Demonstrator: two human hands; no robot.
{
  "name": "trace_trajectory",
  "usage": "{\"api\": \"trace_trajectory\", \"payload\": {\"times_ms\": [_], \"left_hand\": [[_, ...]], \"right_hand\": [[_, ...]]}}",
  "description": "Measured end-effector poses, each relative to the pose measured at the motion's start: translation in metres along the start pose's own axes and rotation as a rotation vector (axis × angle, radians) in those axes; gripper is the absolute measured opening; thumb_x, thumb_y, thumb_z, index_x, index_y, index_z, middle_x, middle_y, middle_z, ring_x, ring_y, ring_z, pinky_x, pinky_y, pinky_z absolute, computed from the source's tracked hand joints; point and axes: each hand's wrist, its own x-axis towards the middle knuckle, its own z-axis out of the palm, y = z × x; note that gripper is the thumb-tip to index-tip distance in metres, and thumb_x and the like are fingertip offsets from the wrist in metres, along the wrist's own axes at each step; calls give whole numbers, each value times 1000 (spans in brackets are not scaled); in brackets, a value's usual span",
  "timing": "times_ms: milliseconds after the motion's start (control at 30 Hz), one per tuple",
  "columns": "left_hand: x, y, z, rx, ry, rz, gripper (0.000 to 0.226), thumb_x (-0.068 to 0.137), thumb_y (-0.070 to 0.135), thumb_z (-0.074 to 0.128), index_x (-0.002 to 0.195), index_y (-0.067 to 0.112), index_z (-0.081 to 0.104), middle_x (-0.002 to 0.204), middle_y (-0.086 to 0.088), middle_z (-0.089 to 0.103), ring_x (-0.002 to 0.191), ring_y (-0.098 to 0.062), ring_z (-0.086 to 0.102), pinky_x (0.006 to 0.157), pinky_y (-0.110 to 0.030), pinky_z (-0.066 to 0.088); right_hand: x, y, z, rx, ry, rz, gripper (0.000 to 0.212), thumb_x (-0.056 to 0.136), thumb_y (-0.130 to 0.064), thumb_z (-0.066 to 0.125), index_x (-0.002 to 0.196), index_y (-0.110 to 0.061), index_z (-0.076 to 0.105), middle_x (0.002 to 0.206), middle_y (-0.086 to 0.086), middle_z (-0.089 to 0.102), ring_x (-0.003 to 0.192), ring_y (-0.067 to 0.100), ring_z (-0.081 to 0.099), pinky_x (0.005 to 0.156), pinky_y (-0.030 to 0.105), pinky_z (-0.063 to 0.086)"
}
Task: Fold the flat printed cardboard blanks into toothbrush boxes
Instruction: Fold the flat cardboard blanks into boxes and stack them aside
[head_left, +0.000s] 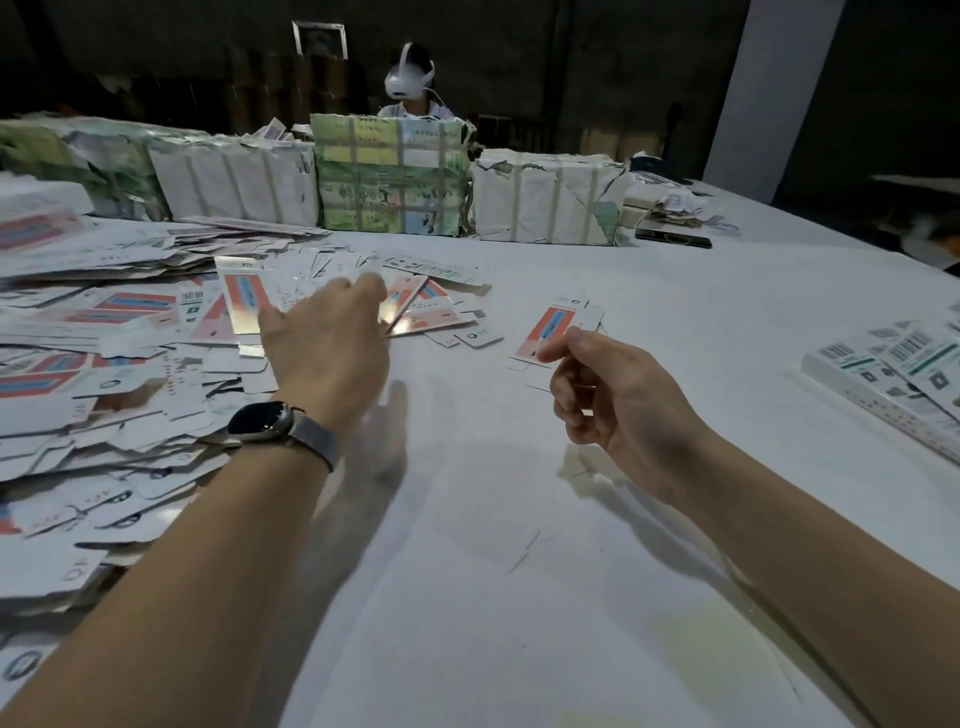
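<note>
Two bare forearms without sleeves, dark square-faced smartwatch on grey mesh band around the left wrist, lower left of centre
</note>
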Motion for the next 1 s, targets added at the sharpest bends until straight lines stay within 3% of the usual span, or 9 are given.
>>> {"api": "trace_trajectory", "payload": {"times_ms": [100,200,267,367,533,600,767,867,1000], "left_hand": [[-2,14,-6,-259,232,82,40,80,-6,52,108,20,63,99,-7,61,91,-37,60,74,-43,45],[-5,29,-7,-631,212,37,35,79,-8,52,101,18,63,91,0,60,84,-25,60,69,-42,53],[-6,41,-7,-1012,35,-120,34,82,-9,58,97,22,59,84,2,57,83,-22,64,66,-40,58],[-15,57,-11,-1560,-353,-300,48,80,-19,63,105,23,58,88,-6,49,90,-26,72,61,-39,62],[-39,76,-10,-1468,-826,-44,68,61,-11,64,119,23,56,101,-12,69,96,-23,73,75,-46,62],[-48,83,-10,-1513,-942,20,66,64,-7,61,123,22,55,103,-8,73,96,-21,73,76,-39,62],[-50,85,-15,-1706,-955,-161,34,90,31,58,123,35,63,107,-8,74,84,-22,72,65,-34,59],[-51,84,-16,-1881,-1018,-264,45,93,55,44,111,27,75,109,-12,74,85,-29,73,66,-39,61],[-50,85,-11,-1909,-1053,-254,55,101,56,31,109,28,77,105,-14,74,85,-31,73,69,-46,60]], "right_hand": [[0,0,1,-9,18,-12,25,93,-37,55,93,-14,66,66,3,51,57,14,44,49,24,33],[3,-3,0,-15,140,-48,14,97,-29,58,101,-17,64,71,3,53,62,16,46,49,24,32],[6,-8,-3,-59,298,-89,13,99,-26,58,111,-25,59,83,1,57,70,15,53,52,25,38],[9,-15,-14,-190,459,-165,39,98,-34,60,129,-45,38,106,-4,59,89,9,63,69,29,52],[7,-15,-16,-112,346,-239,59,101,-16,55,150,-37,31,124,-9,61,106,12,67,82,38,61],[5,-12,-13,-95,291,-257,61,100,-7,52,152,-31,30,128,-8,61,109,12,67,87,37,60],[1,-13,-10,-117,119,-305,71,100,-2,49,155,-32,14,140,-2,53,117,16,64,90,33,57],[-2,-9,-4,-221,38,-284,75,101,-14,52,152,-43,6,139,-13,50,113,13,65,78,29,60],[2,-14,-12,-407,192,-250,85,94,-21,67,153,-48,12,133,-5,45,111,12,58,60,33,61]]}}
